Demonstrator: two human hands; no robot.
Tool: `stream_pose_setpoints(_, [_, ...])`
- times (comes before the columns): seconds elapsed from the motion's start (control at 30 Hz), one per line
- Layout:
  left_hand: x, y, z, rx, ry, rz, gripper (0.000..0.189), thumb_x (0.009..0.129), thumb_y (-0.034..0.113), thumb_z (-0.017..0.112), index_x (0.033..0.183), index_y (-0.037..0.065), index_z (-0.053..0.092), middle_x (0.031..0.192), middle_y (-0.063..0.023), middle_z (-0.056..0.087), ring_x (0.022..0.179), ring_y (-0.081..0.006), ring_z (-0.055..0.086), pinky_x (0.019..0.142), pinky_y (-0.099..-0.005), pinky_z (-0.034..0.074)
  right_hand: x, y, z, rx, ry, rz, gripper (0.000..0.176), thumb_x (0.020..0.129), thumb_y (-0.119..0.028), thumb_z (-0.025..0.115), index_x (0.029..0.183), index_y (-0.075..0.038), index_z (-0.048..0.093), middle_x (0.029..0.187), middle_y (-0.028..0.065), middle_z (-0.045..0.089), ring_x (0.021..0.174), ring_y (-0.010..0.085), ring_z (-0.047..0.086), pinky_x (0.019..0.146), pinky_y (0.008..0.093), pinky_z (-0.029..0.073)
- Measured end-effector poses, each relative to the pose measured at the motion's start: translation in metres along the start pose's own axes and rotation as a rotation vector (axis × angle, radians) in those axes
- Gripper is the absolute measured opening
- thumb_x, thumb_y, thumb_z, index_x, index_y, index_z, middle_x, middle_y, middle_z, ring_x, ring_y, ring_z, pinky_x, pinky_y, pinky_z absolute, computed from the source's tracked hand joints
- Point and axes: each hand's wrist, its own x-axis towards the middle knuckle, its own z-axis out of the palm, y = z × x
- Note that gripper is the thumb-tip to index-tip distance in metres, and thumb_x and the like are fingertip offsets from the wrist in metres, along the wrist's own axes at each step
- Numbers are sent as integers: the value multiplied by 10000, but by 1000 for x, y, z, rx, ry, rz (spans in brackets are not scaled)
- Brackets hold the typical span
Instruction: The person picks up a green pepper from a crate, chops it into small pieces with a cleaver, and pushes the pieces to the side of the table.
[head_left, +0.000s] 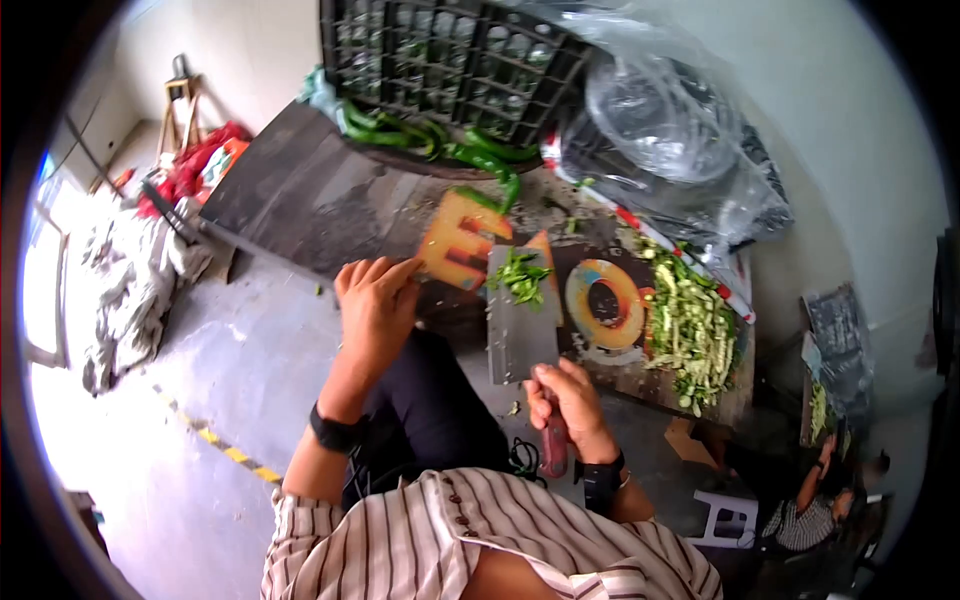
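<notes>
My right hand [568,400] grips a cleaver [522,345] by its reddish handle. A small heap of chopped green pepper [522,278] lies on the broad blade, which is over the dark painted table. To the left, my left hand [378,300] is at the table's near edge, fingers loosely bent and apart, with nothing visible in it. Its fingertips come close to the orange painted letter on the tabletop. On the right of the table is a pile of cut green pepper strips [690,330]. Whole long green peppers [410,135] lie along the far side.
A black plastic crate [450,65] holding glass jars or bottles stands at the back, beside clear plastic bags [660,120]. Cloth sheets [140,290] are heaped on the floor at left. At lower right, another person [805,510] is near a white stool [725,520].
</notes>
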Motion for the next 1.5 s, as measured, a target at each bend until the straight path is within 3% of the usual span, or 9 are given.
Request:
stream_pose_setpoints(0.3, [-13,-7,-14,48,32,-34,287,783,8,662,1059,75,704,868,-68,633,881,-258,571,947,-381,382,-28,-27,-35,-49,21,-85,224,971,-225,563,908,-10,552,647,56,543,492,109,488,449,289,447])
stream_pose_setpoints(0.8, [-63,-71,-71,244,151,-215,262,841,-3,625,1085,67,692,868,-62,625,870,-240,556,932,-369,386,-65,-251,-83,-187,493,-684,239,951,-268,591,837,-61,553,634,-13,491,522,67,448,487,231,406])
stream_pose_setpoints(0.93, [-56,-66,-70,269,162,-178,262,857,6,625,1103,69,690,859,-58,614,870,-236,553,900,-358,399,-19,-339,-124,-602,556,-780,211,949,-219,569,874,-23,542,624,37,544,464,134,502,442,287,426])
stream_pose_setpoints(0.97, [-54,-59,-70,225,140,-225,257,846,6,628,1090,61,688,878,-64,626,894,-237,563,964,-367,374,-6,-357,-127,-817,723,-737,221,944,-209,558,842,-14,539,608,56,556,450,156,522,427,304,434])
stream_pose_setpoints(1.1, [-52,-51,-74,191,157,-170,285,814,-20,641,1084,58,693,882,-75,626,881,-246,564,963,-373,378,22,-390,-131,-1450,1162,-723,261,933,-194,536,755,-3,526,557,93,568,428,193,563,398,338,460])
stream_pose_setpoints(1.23, [-59,-61,-80,222,159,-213,272,806,-1,656,1065,73,700,881,-67,633,895,-252,567,937,-376,382,19,-366,-136,-641,796,-999,253,933,-250,590,768,-67,531,580,27,517,458,140,511,386,309,425])
stream_pose_setpoints(1.27, [-59,-61,-83,239,164,-213,269,804,4,659,1060,77,702,883,-65,636,898,-253,568,931,-376,383,16,-351,-119,-552,878,-999,209,949,-244,581,862,-59,535,667,28,540,504,122,499,416,289,431])
stream_pose_setpoints(1.33, [-57,-61,-86,237,176,-207,260,802,11,663,1049,81,709,880,-62,645,881,-251,570,924,-373,386,1,-315,-92,-528,602,-1028,172,971,-211,566,954,-46,520,731,30,548,527,102,484,427,280,417])
stream_pose_setpoints(1.5, [-54,-57,-84,231,192,-215,231,809,27,668,1028,81,720,875,-51,655,874,-236,579,943,-370,381,-3,-201,1,-576,328,-591,241,960,-225,610,819,-52,518,555,22,507,380,115,471,363,257,422])
